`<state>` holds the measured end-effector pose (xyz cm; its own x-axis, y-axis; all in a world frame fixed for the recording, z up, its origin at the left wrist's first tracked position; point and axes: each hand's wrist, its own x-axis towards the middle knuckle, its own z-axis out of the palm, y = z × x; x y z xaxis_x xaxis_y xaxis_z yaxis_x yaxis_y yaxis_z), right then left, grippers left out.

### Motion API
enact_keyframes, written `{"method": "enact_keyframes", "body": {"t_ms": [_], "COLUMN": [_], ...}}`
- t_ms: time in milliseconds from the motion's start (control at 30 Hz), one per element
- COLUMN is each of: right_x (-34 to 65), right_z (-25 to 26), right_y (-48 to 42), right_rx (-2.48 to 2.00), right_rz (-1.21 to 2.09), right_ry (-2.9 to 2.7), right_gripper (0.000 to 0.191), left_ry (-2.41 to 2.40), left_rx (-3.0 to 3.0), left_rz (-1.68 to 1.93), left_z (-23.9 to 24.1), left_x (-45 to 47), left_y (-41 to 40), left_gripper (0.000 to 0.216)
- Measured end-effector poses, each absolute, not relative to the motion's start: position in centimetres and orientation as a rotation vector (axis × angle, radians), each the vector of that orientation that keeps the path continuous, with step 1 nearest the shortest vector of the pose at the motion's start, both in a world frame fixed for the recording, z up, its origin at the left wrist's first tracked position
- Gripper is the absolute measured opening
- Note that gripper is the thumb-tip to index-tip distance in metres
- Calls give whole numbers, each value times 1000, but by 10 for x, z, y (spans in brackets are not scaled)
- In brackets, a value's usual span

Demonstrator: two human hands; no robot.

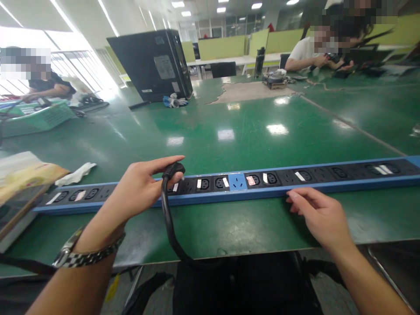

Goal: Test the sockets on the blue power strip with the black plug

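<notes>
Two of your hands are on one long blue-edged power strip point(262, 180) that lies across the near side of the green table point(249, 127), parallel to its front edge. Your left hand point(139, 190) — a metal watch point(70, 254) on its wrist — pinches a black power plug point(173, 169) between thumb and fingers, right at the strip's sockets left of the middle. Whether the plug is seated, you cannot tell. Its black cable point(169, 223) drops over the table edge toward you. Your right hand point(320, 214) holds nothing — the fingers are loosely spread, their tips touching the strip's near rail. A crumpled white paper point(75, 174) lies just behind the strip's left end. A black computer tower point(154, 63) stands well behind.
</notes>
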<state>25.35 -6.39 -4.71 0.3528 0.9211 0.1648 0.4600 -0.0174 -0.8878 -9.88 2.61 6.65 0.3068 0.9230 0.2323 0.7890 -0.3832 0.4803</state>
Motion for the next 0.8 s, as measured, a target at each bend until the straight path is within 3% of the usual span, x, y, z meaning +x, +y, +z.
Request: {"method": "enact_keyframes", "body": {"t_ms": [233, 800], "right_x": [252, 251], "right_z": [-44, -44], "right_y": [-64, -64], "right_rx": [-1615, -1621], "right_rz": [582, 581], "right_ry": [-1271, -1265], "right_gripper": [27, 28], "left_ry": [1583, 1613], "left_rx": [2278, 2307], "left_rz": [592, 622], "left_z": [40, 39], "left_x": [-98, -96], "left_y": [29, 25], "left_gripper": [54, 54]}}
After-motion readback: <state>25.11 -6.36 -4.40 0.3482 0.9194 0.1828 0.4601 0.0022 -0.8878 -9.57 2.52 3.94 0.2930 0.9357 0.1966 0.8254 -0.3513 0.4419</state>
